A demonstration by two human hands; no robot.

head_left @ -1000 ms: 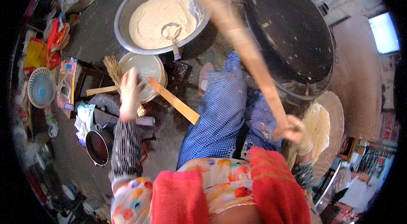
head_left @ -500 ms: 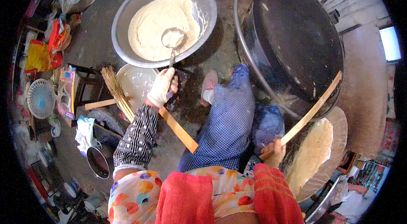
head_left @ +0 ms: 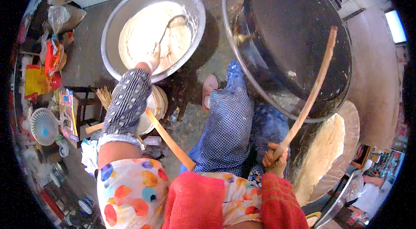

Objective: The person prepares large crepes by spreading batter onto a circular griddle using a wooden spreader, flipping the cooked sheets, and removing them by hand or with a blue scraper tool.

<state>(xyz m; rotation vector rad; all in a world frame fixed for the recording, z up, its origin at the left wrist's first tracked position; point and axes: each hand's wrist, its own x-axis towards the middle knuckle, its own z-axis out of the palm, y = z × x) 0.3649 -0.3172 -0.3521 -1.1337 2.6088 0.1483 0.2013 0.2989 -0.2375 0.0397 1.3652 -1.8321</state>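
My left hand (head_left: pixel 149 59), in a white glove, is closed around the handle of a ladle (head_left: pixel 177 17). The ladle's bowl dips into pale batter (head_left: pixel 141 34) inside a wide metal basin (head_left: pixel 197 40). A flat wooden stick (head_left: pixel 313 91) is gripped by my right hand (head_left: pixel 275 159), its far end over the large round black griddle (head_left: pixel 299 34). Close to that hand, on the right, a thin pale flatbread (head_left: pixel 325 142) lies on a round covered surface (head_left: pixel 353 127).
Below the basin is a pale bucket (head_left: pixel 160 101) with a wooden slat (head_left: pixel 170 139) leaning from it and a straw brush (head_left: pixel 104 97) beside it. A small fan (head_left: pixel 44 126) and plastic bags (head_left: pixel 53 58) stand at left. A brown board (head_left: pixel 370 77) is at right.
My left hand has reached farther forward over the basin, and the ladle has gone from above the batter down into it. The stick in my right hand has swung more upright.
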